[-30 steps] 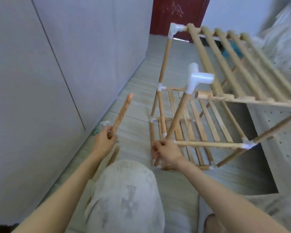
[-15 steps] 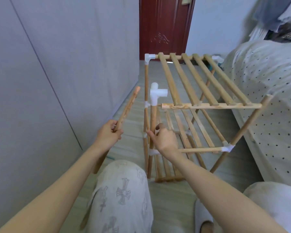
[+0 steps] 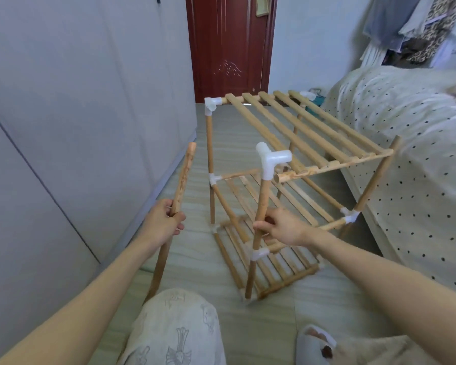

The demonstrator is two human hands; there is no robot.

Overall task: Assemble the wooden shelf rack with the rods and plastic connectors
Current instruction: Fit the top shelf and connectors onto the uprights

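Pale striped floor runs between a grey wall on your left and a dotted bed on your right, with a dark red door at the far end. Your shelf rack stands on the floor in front of your knee, beside the bed's near edge. Your left hand grips a loose wooden rod, tilted slightly, fingers curled round it. Your right hand wraps the rack's near-left upright post, topped by a white plastic connector. The top shelf's near rail end sits just beside that connector, seemingly not pushed in.
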